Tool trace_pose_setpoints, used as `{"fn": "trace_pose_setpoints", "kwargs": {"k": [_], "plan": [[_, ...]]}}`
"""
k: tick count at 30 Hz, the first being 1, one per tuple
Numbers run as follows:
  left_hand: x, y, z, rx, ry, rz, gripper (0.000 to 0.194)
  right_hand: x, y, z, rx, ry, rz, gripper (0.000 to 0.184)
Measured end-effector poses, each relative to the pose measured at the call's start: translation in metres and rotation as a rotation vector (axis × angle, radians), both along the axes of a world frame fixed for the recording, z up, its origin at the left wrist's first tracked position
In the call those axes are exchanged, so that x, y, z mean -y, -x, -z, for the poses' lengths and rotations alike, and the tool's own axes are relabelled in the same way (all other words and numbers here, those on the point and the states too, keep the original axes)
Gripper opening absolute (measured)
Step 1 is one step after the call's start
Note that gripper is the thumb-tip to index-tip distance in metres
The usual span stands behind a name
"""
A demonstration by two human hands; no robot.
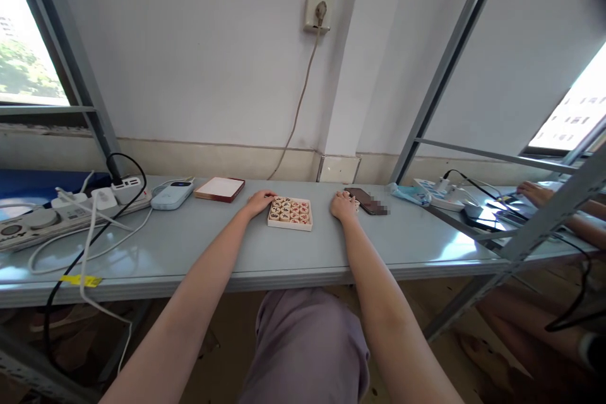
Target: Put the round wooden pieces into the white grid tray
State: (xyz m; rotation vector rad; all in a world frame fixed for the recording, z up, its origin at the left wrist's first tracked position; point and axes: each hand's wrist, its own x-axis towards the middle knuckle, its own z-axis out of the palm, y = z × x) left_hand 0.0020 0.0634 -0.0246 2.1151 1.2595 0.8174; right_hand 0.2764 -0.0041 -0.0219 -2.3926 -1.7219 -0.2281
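Observation:
A shallow white box (290,225) on the desk holds rows of round Chinese chess pieces (290,209) marked with red and dark characters. My left hand (259,203) is at the box's left side, its fingers closed about the far left corner. To the right of the box, my right hand (344,206) lies low over the desk with curled fingers. A few pale chess pieces (356,204) show at its fingertips, mostly hidden by the hand. Just beyond those fingers lies a dark phone (367,201).
A red-edged box lid (220,189) and a light-blue power bank (173,195) lie at left, near a cabled power strip (61,214). On the right are a blue packet (411,194), another power strip (438,194), a slanting metal post (544,221) and another person's hand (534,191).

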Motion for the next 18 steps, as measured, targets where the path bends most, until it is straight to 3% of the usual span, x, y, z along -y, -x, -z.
{"fn": "trace_pose_setpoints", "kwargs": {"k": [3, 6, 11, 18], "plan": [[0.001, 0.000, -0.001, 0.001, 0.007, -0.003, 0.033, 0.002, -0.004, 0.000, 0.041, -0.099, 0.060, 0.048], [0.002, 0.000, -0.003, 0.003, 0.015, -0.002, 0.033, 0.004, -0.004, 0.000, 0.113, -0.150, -0.030, 0.044], [0.004, 0.000, -0.002, 0.014, 0.011, -0.003, 0.033, 0.001, -0.003, 0.001, 0.072, -0.020, -0.180, 0.042], [0.003, -0.002, -0.002, -0.006, 0.010, -0.007, 0.033, 0.004, -0.014, 0.001, 0.048, -0.035, -0.076, 0.040]]}}
